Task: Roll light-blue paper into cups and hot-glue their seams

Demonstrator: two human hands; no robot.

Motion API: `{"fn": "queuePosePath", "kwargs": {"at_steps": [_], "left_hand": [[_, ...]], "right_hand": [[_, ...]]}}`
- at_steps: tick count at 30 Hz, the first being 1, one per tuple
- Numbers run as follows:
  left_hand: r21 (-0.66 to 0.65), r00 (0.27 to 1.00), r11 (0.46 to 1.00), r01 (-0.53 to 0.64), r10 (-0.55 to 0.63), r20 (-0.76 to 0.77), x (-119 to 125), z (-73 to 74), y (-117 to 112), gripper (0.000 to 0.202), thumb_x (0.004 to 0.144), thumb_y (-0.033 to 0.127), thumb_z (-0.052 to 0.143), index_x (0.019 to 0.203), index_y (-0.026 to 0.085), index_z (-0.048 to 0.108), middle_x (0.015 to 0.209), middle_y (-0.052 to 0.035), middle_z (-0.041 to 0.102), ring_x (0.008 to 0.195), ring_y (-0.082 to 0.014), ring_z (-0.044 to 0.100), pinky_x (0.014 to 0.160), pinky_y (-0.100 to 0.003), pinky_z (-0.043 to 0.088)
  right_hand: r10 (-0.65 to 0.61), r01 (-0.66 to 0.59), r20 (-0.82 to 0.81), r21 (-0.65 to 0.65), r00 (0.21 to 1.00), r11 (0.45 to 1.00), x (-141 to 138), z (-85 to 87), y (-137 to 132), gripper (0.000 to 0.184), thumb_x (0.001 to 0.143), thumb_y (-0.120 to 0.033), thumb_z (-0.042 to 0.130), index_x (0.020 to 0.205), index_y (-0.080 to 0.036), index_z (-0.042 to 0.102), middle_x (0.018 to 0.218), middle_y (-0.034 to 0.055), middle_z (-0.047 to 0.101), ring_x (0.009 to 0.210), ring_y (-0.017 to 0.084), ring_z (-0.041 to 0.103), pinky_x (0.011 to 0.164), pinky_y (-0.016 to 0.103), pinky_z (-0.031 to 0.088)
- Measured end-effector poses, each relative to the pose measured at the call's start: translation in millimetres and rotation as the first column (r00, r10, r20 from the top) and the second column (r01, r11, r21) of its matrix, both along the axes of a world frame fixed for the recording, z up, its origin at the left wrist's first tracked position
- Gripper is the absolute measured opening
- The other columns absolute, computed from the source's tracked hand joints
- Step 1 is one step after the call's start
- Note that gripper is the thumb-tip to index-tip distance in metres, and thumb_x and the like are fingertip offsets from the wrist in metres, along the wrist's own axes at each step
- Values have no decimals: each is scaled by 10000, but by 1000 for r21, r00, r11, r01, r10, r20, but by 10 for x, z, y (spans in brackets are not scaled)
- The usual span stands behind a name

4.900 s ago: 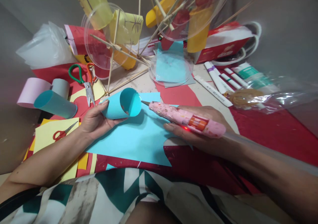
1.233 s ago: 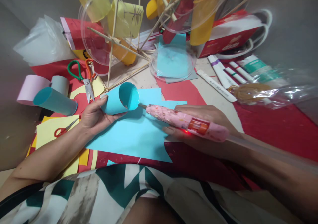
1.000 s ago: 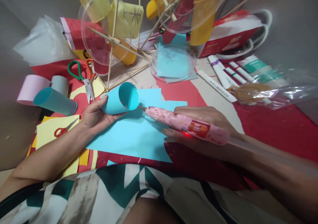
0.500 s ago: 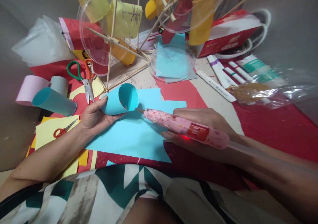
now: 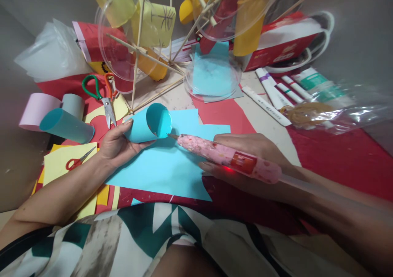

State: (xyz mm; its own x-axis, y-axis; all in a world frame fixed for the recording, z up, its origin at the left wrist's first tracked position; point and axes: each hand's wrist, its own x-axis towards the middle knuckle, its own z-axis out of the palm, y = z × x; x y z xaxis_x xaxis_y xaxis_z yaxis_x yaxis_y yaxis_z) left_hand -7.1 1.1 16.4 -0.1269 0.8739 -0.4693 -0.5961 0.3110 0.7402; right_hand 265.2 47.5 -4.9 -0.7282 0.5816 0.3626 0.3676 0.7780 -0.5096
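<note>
My left hand [image 5: 118,141] is closed around a blue paper tube [image 5: 139,125], thumb on its upper side and fingers below. The tube lies on its side with its open end turned to the right. In my right hand [image 5: 245,150] is a pink hot glue gun [image 5: 217,152], smeared with dried bits and glowing red at its underside. Its metal nozzle is at the lower rim of the tube's opening; whether it touches I cannot tell. A clear glue stick [image 5: 303,182] sticks out of the gun's rear. Blue card sheets [image 5: 166,168] lie beneath both hands.
Green-and-orange-handled scissors [image 5: 107,107] and small red scissors [image 5: 76,160] lie left, near standing paper tubes [image 5: 69,125]. A stick frame [image 5: 136,60] with clear plastic discs rises at the back. Markers [image 5: 265,105], rubber bands [image 5: 307,113] and a red bag [image 5: 282,47] are right.
Hardly anything differs. The glue gun has shifted very slightly to the left, its nozzle staying by the tube's rim, while my left hand and the tube keep their place.
</note>
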Motion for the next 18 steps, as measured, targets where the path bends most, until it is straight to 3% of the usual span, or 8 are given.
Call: {"fn": "queuePosePath", "kwargs": {"at_steps": [3, 6, 12, 15, 18], "left_hand": [[16, 1000, 1000, 11, -11, 7, -21, -9, -2, 192, 772, 214, 710, 946, 199, 630, 906, -56, 762, 966, -250, 765, 968, -455, 632], [20, 1000, 1000, 16, -16, 5, -32, -13, -2, 196, 777, 214, 711, 955, 200, 632, 910, -50, 763, 965, -244, 767, 978, -451, 627], [29, 1000, 999, 15, -15, 20, -24, -5, 1, 161, 790, 208, 698, 936, 193, 629, 926, -50, 772, 924, -230, 771, 882, -406, 665], [43, 999, 999, 31, -31, 17, -22, -4, 1, 113, 794, 199, 695, 892, 189, 638, 946, -57, 784, 903, -228, 768, 814, -371, 676], [40, 999, 999, 34, -35, 9, -23, -5, 1, 103, 793, 202, 702, 877, 189, 643, 947, -61, 785, 910, -237, 767, 843, -393, 671]], "right_hand": [[75, -69, -97, 70, 992, 995, 25, 1, 19, 360, 1008, -402, 529, 704, -210, 550, 580, -36, 533, 502, 102, 476, 483, 250, 306], [64, -60, -72, 50, 995, 997, 39, 18, 18, 351, 1004, -386, 560, 701, -210, 555, 597, -31, 552, 526, 106, 503, 505, 259, 341], [-39, 36, -17, -142, 999, 989, 31, 41, -4, 422, 988, -527, 530, 669, -254, 571, 600, -3, 581, 564, 160, 575, 534, 304, 426], [-68, 62, -21, -207, 997, 976, 30, 99, -17, 330, 970, -432, 583, 690, -258, 597, 617, 6, 621, 600, 186, 621, 568, 325, 470], [-83, 85, 19, -236, 996, 968, 40, 147, -35, 255, 956, -394, 612, 754, -247, 656, 665, 20, 666, 612, 199, 637, 581, 344, 487]]}}
